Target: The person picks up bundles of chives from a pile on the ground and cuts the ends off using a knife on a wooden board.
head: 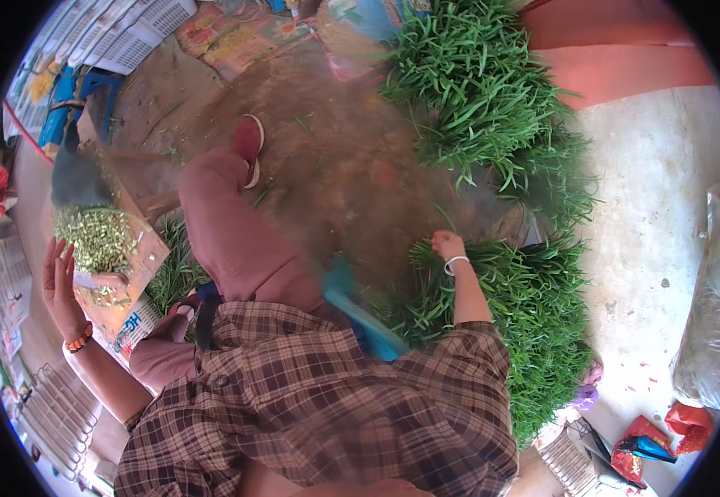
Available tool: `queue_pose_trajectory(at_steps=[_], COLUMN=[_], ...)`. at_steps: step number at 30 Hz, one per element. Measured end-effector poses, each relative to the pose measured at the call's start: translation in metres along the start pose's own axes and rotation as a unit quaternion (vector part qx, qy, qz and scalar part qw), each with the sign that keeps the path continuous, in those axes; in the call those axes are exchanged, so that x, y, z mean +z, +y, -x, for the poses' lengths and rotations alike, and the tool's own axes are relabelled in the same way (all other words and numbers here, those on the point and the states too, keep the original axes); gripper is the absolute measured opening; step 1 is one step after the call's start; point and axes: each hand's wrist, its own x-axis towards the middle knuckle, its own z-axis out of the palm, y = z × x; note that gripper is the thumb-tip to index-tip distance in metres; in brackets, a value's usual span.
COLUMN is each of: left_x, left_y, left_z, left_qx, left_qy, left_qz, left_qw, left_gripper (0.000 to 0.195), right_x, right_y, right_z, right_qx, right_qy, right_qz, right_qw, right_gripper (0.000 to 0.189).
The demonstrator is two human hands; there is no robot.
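Note:
My left hand is raised at the left with its fingers extended and nothing in it. An orange beaded bracelet is on that wrist. Just beyond the fingers, a heap of chopped green stalks covers part of a wooden board. A short brown handle, perhaps a knife's, lies at the heap's near side. My right hand, below a white bangle, is at the edge of a pile of long green leaves. Its fingers are bent; whether they grip any leaves is not clear.
Another leafy pile lies farther off on the right. White plastic crates stand at the upper left, near a blue stool. A dark cloth-like object is by the board. Red packets lie at lower right.

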Motion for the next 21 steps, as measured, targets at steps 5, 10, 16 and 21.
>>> queue_pose_trajectory(at_steps=[5, 10, 16, 21], left_x=[0.053, 0.050, -0.068, -0.185], left_y=[0.055, 0.076, 0.080, 0.108], left_z=[-0.026, -0.059, -0.144, -0.220], left_qx=[0.025, 0.044, -0.037, -0.101], left_qy=[-0.021, -0.024, 0.006, 0.037], left_qz=[-0.028, -0.117, -0.163, -0.188], left_qw=[0.999, 0.992, 0.986, 0.976], left_gripper=[0.032, 0.041, 0.044, 0.044], right_x=[-0.098, -0.211, -0.315, -0.342], right_y=[-0.038, -0.042, -0.051, -0.063], right_z=[-0.062, -0.112, -0.138, -0.155], right_qx=[-0.017, -0.031, 0.063, 0.073], right_qy=[0.173, 0.378, 0.521, 0.543], right_qz=[-0.245, -0.265, -0.104, -0.046], right_qw=[0.954, 0.886, 0.845, 0.835], right_gripper=[0.019, 0.045, 0.111, 0.123])
